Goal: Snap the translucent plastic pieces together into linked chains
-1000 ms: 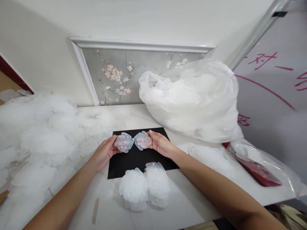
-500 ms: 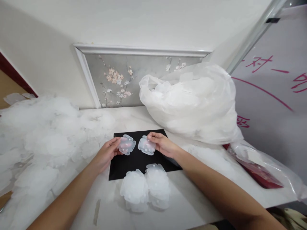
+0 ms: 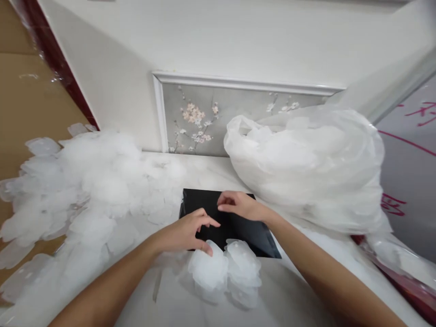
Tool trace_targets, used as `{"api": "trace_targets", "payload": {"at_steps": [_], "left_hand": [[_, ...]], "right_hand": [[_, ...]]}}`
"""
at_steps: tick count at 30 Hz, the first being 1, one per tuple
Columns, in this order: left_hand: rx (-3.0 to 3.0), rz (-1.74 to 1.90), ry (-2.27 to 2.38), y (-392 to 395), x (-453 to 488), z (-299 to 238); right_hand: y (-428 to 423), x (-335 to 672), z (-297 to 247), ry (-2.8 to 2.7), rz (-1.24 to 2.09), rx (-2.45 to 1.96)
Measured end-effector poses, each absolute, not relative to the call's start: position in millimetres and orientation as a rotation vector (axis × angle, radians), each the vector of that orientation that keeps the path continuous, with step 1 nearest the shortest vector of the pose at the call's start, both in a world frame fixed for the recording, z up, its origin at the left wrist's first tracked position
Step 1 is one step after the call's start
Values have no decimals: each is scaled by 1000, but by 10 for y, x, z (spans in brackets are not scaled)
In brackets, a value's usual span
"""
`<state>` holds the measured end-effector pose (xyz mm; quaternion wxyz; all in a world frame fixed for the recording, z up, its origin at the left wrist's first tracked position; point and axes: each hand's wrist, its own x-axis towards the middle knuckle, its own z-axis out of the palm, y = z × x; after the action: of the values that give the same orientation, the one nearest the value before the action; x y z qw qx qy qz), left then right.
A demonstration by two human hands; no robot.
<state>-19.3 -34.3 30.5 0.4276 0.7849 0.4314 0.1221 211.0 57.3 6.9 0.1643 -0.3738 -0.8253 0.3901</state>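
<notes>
My left hand (image 3: 192,231) is open, index finger stretched out over the black mat (image 3: 200,200). Its thumb reaches the top of the left stack of frosted, translucent plastic pieces (image 3: 208,271); I see nothing gripped in it. Above the mat, my right hand (image 3: 240,204) has loosely curled fingers with a small gap to the thumb and no piece visible between them. A second stack of the same pieces (image 3: 243,274) stands to the right of the first, close beside it at the mat's front edge.
A large heap of loose translucent pieces (image 3: 109,181) spreads over the table's left side. A bulging white plastic bag (image 3: 306,168) stands at the back right. Behind are a framed blossom panel (image 3: 204,118) and a whiteboard (image 3: 408,181); cardboard (image 3: 30,100) is at far left.
Each hand held one translucent piece above the mat; both hands now show none. My left hand came down toward the left stack. The view has turned left.
</notes>
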Motion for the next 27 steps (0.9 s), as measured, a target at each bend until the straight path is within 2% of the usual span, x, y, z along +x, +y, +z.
{"api": "trace_targets", "payload": {"at_steps": [4,7,12,20,24,27], "left_hand": [[2158,618,1483,-153,-453,193],[2157,733,1806,9,-658,55],[2110,814,1831,133,-770,-31],[1671,1232,1806,149,-629,72],[1502,1225,1711,99,-483,76],[1370,1167,1630,38,-384,122]], "right_hand": [[918,1767,-167,-2297,621,-1143],[1106,1579,-273,-2263,597,-1155],[1242,1489,-265,-2048,691,-1225],[812,1753,-198,-1676,1185,-1140],[456,1931,-171,-1327,1659,-939],[332,2006,-182,-1185,1775,-883]]}}
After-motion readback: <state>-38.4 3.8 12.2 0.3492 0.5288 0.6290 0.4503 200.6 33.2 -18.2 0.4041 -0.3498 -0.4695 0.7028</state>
